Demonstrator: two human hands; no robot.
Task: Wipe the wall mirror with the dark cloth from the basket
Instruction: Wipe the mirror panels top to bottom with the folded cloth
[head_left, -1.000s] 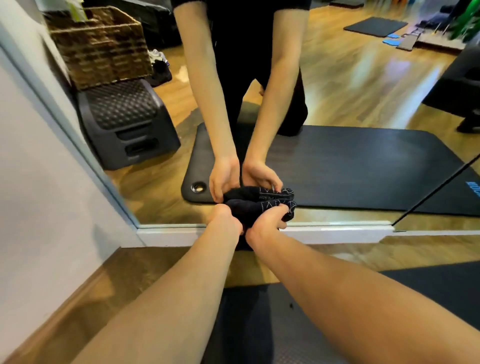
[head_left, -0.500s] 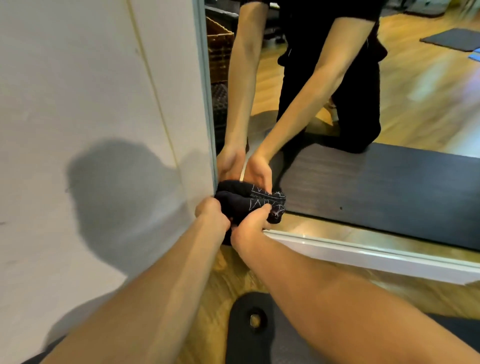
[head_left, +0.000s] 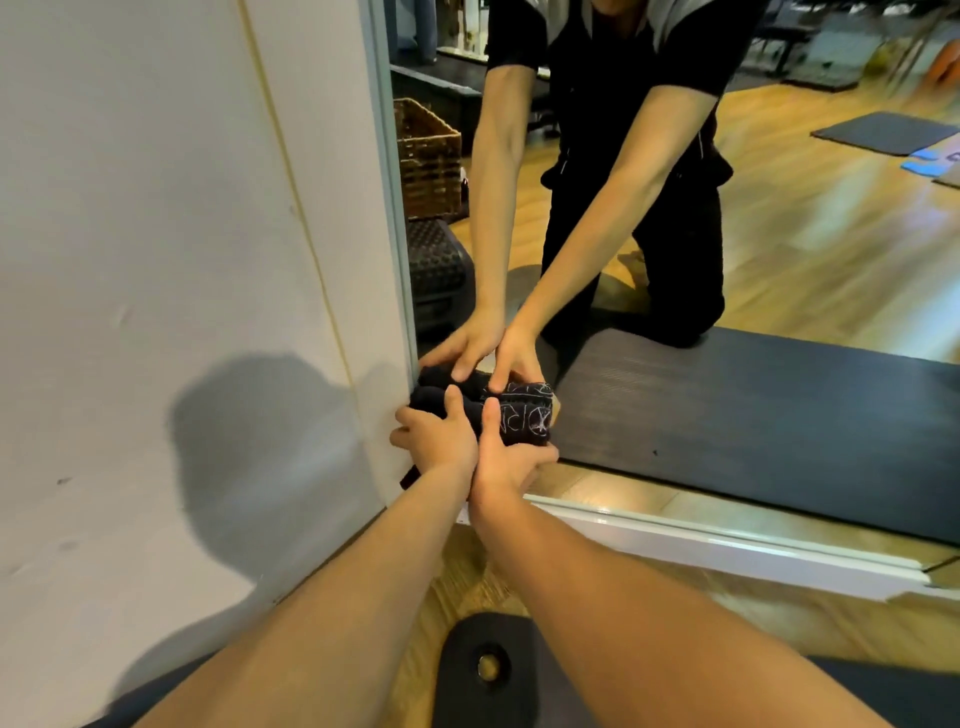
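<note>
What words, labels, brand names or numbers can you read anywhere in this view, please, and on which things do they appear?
Dark cloth: pale stitched lettering or pattern on the end beside the right hand; it looks like letters, but it is folded and too blurred to read.
Blue items on the floor reflected in the mirror: a dark mark, too small to read.
No other text is visible.

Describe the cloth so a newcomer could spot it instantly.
Find the mirror on the wall, then its lower left corner. Both hands, left hand and right hand, press a bunched black cloth there; pale stitched markings set it apart from the plain mat.
</note>
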